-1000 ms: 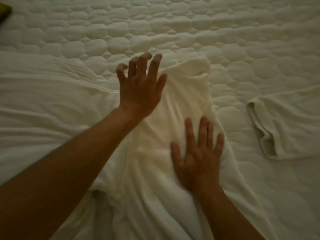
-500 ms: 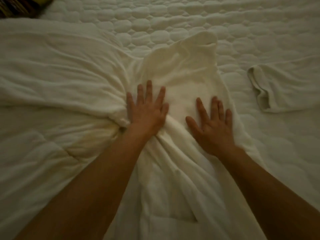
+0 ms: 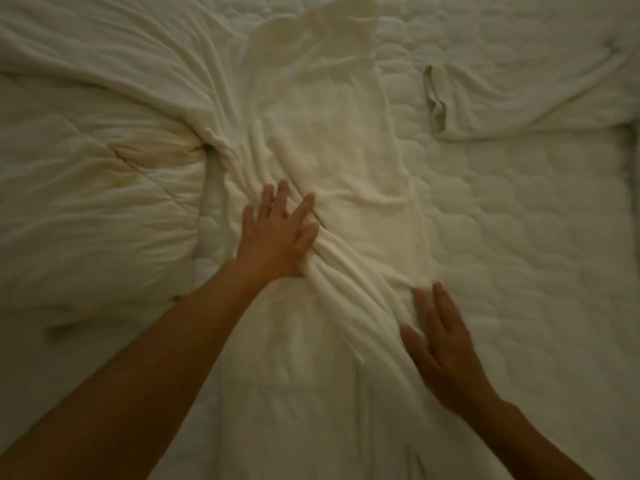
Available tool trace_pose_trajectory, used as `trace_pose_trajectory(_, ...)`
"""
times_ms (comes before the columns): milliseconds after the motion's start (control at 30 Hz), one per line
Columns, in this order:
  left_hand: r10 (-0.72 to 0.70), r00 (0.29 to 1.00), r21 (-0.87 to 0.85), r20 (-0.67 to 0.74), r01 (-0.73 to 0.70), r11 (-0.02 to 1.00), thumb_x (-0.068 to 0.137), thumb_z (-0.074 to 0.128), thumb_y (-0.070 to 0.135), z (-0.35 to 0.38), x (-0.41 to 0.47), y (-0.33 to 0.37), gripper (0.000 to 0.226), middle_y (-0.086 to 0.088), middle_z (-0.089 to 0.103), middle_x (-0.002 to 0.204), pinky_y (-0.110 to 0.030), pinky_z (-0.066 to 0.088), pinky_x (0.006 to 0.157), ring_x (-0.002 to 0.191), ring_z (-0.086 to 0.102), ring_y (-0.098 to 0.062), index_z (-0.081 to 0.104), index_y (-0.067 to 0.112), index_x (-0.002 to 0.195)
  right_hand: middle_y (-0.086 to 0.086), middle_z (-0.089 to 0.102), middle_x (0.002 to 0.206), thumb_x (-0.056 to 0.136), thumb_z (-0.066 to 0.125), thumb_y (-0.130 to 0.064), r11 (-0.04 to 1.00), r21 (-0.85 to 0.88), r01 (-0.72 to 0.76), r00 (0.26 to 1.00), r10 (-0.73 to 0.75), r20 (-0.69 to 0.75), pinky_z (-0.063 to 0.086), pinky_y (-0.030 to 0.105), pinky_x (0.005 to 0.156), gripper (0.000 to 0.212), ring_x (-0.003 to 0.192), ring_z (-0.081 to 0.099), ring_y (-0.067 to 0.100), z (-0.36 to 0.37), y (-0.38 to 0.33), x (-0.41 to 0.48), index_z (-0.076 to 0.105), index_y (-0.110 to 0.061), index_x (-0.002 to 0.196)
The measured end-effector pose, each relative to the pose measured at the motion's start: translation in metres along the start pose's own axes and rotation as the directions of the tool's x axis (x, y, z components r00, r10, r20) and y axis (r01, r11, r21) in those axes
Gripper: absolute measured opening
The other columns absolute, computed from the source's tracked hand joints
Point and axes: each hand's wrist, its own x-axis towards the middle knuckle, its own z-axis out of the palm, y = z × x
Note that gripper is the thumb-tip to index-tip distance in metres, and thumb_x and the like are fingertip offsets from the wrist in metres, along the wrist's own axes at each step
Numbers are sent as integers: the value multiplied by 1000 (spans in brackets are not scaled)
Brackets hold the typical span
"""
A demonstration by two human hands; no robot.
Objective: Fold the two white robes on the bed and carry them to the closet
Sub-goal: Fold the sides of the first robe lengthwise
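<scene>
Head view: left hand point(image 3: 277, 237), right hand point(image 3: 441, 344) flat on robe point(image 3: 339, 140).

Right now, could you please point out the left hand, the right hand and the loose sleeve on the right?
left hand point(image 3: 277, 239), head view, back of the hand.
right hand point(image 3: 446, 355), head view, back of the hand.
loose sleeve point(image 3: 512, 98), head view, middle of its fabric.

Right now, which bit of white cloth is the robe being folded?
Start at the quilted mattress. Down its middle runs a long, narrow strip of cloth, the robe, between the puffy duvet and a loose sleeve. Only it lies under the left hand and right hand.
</scene>
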Motion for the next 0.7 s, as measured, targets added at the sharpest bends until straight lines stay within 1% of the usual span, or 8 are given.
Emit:
trace_pose_trajectory(100,37,981,-227,-190,-80,970,83,44,76,19,-72,39,75,-13,33,160,-53,31,116,148,28,-36,51,31,143,4,42,151,88,39,-71,998,32,-60,998,59,34,32,28,109,75,138,39,20,-7,4,-48,50,-22,144)
trace_pose_trajectory(167,30,947,-366,-321,-153,918,83,57,69,36,-120,68,65,-11,51,146,-44,42,108,136,46,-30,63,24,130,-1,58,126,87,43,-73,996,5,-93,995,93,22,41,26,95,70,114,55,18,-18,11,-70,59,-20,131)
trace_pose_trajectory(233,-97,943,-552,-317,-100,828,83,64,60,53,-163,92,54,-3,58,131,-39,49,100,119,57,-23,67,23,122,-10,63,102,87,51,-72,991,-1,-134,990,134,52,45,24,78,57,89,60,10,-31,13,-85,62,-24,115)
trace_pose_trajectory(300,-251,957,-778,-144,47,626,81,68,56,64,-198,113,44,8,61,116,-34,55,84,100,63,-12,67,29,117,-17,61,87,85,57,-70,989,-15,-150,982,150,117,40,16,65,47,75,57,1,-40,17,-99,63,-27,105)
trace_pose_trajectory(367,-314,947,-897,73,200,394,82,73,51,72,-224,126,36,10,66,103,-26,56,72,87,66,-6,66,35,113,-18,64,91,81,62,-70,989,3,-149,967,145,210,41,12,65,51,77,58,-3,-43,20,-115,67,-30,113)
trace_pose_trajectory(467,-280,927,-875,248,338,345,84,75,44,81,-248,136,29,9,69,95,-12,51,70,84,65,2,66,34,109,-11,62,104,79,68,-67,970,-46,-240,874,237,424,44,15,68,59,85,58,0,-54,19,-132,64,-29,124)
trace_pose_trajectory(533,-223,917,-861,330,390,328,85,74,46,81,-263,139,25,10,70,93,-12,51,73,83,66,1,65,35,106,-8,62,108,83,69,-61,959,-145,-245,843,284,456,45,17,70,58,86,56,2,-67,12,-143,61,-25,128)
trace_pose_trajectory(700,-46,893,-888,448,451,89,73,69,61,47,-304,147,58,2,73,108,-39,62,82,92,73,-15,60,30,122,-4,67,113,93,61,-47,938,-340,-70,936,180,303,53,27,83,37,92,64,12,-58,-71,-201,59,-25,123)
